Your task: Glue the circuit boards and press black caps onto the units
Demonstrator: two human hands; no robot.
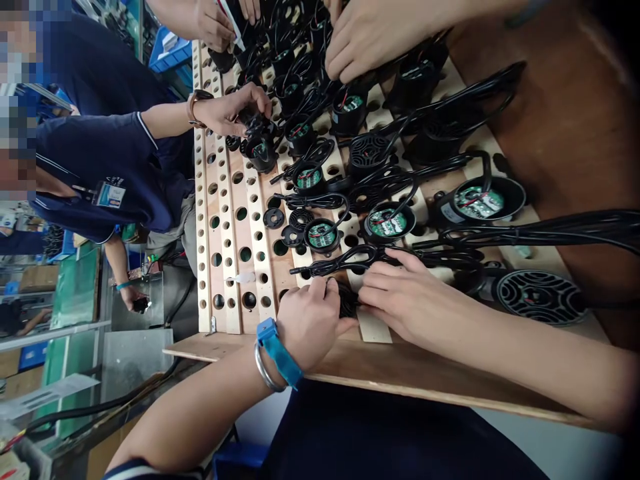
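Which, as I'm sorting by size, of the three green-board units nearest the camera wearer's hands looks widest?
The rightmost black unit, with a pale label: it looks clearly wider than the middle unit and the left unit.

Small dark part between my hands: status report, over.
Left hand gripping small dark part. Right hand at its edge, contact unclear. Part partly hidden by fingers. Bundled black cable just beyond, may snag.

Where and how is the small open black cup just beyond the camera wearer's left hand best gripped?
Probably by opposite sides of its outer wall, from above: the cup stands mouth up with its green circuit board exposed inside, and a cable bundle lies along its near side.
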